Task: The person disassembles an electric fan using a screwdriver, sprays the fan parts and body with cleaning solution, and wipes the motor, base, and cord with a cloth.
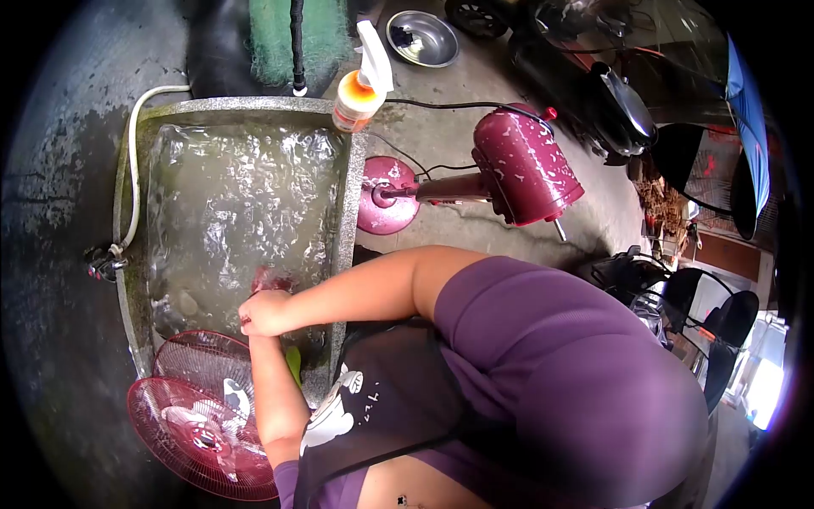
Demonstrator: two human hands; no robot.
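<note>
My right hand (266, 313) is closed over the lower end of a stone basin full of water. It crosses my left forearm (273, 390) near the wrist, and a little dark red shows at its fingers. What it holds I cannot make out. Just beyond it, a reddish thing (273, 280) lies blurred at the water's surface. My left hand is hidden behind my right hand or under the water, so its fingers do not show. The cloudy water (237, 204) is rippled. A green object (293, 365) rests beside my left forearm, near the basin's edge.
Red wire fan guards (153, 424) lean at the basin's lower corner, with pale blades behind. A spray bottle (359, 102) stands on the basin rim (346, 204). Right of it are a dark red fan motor and stand (526, 165). A metal bowl (422, 39) and motorbikes are farther off.
</note>
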